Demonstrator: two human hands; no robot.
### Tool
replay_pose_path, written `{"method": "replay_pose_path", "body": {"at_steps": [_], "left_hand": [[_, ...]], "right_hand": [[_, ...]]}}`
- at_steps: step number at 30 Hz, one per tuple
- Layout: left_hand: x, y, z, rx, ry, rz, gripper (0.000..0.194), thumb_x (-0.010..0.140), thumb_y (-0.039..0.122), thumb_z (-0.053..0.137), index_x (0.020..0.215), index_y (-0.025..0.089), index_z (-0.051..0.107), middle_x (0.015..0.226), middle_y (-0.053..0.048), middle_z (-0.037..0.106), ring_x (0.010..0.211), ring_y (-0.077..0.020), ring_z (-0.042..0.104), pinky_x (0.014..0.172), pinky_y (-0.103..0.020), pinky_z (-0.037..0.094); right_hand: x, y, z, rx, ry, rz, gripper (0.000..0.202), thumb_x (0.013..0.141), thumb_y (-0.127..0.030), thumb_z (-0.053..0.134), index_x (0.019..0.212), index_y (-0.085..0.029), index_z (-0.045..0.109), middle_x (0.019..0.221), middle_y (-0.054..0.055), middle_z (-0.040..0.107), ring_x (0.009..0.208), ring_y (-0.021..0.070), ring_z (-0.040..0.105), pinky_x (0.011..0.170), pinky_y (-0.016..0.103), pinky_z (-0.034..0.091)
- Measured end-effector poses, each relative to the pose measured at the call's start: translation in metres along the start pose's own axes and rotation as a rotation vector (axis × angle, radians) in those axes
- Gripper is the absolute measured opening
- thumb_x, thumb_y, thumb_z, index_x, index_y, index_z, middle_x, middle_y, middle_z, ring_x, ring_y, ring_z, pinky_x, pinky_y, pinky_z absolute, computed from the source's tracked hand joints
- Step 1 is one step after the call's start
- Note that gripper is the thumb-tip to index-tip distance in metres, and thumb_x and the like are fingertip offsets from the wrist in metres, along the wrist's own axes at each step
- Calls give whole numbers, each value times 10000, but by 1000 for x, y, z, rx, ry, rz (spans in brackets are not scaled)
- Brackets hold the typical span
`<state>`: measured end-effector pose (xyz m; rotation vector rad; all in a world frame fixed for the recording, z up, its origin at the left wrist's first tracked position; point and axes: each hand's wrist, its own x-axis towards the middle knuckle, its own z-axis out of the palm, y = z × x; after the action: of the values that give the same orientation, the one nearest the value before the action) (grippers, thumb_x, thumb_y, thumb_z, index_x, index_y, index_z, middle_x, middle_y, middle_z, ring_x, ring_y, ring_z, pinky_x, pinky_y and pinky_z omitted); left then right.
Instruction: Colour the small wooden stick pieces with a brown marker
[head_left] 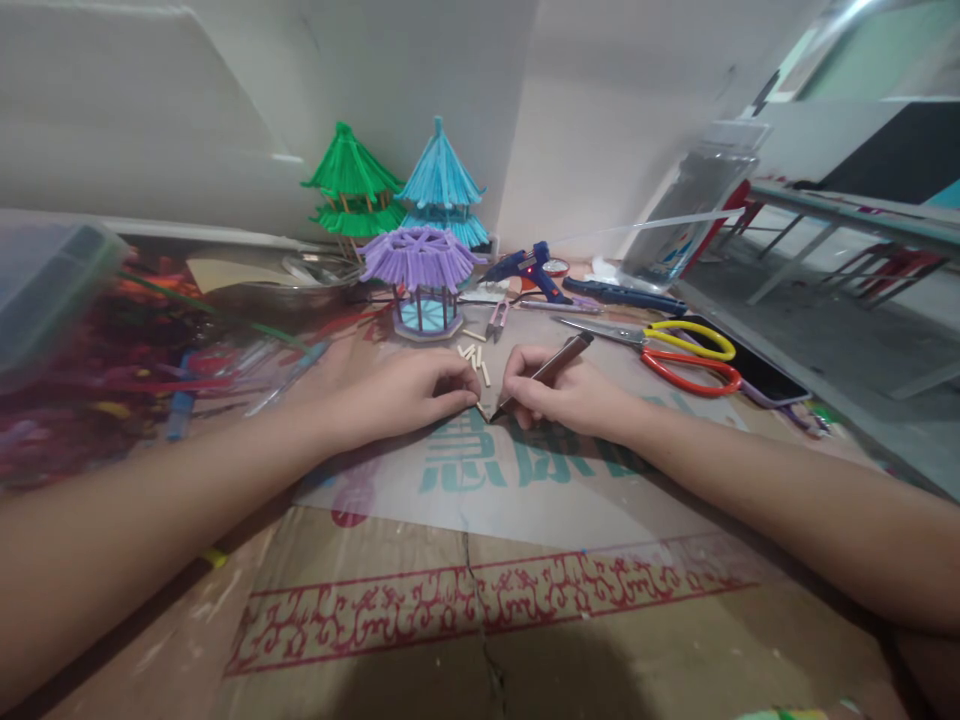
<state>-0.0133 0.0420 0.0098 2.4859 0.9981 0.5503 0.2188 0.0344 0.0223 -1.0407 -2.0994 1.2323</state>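
Observation:
Between the fingertips of my left hand is a short pale wooden stick, pinched over the translucent sheet. My right hand grips a dark marker pen, its tip slanting down to the stick's end. Several similar loose sticks lie just beyond my fingers. Behind them stands a small pavilion model with a purple roof and a light blue floor. A green-roofed pavilion and a blue-roofed one stand farther back against the wall.
Yellow-and-red handled scissors, a phone, a blue glue gun and small snips lie beyond my right hand. A clear plastic bottle stands at back right. Blurred colourful craft material and a plastic box fill the left side.

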Motion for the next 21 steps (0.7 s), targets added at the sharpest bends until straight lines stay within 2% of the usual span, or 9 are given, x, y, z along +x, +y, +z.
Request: {"method": "replay_pose_path", "body": {"at_steps": [8,13,21], "left_hand": [[0,2,-1,-3,-3,-11,194,939,339,557,931,197,690,931,-27,722,844,-182,649,759,-282,467],[0,1,-2,-66,-19,-32,167,923,328,572,920,202,682,912,-15,723,824,-167,649,751,-267,475],[1,0,-4,-29,-42,-29,168,928,329,574,931,202,685,933,-11,720,841,-167,653,755,-264,466]], "right_hand": [[0,-1,1,5,12,10,131,906,-268,589,794,-215,548,566,-45,613,487,94,535,456,200,397],[0,-2,2,11,64,50,133,920,-296,583,813,-230,538,586,-47,621,510,103,549,454,206,397],[0,-2,3,-15,65,-12,134,881,-321,658,837,-213,590,645,-25,652,537,104,548,473,218,397]]}}
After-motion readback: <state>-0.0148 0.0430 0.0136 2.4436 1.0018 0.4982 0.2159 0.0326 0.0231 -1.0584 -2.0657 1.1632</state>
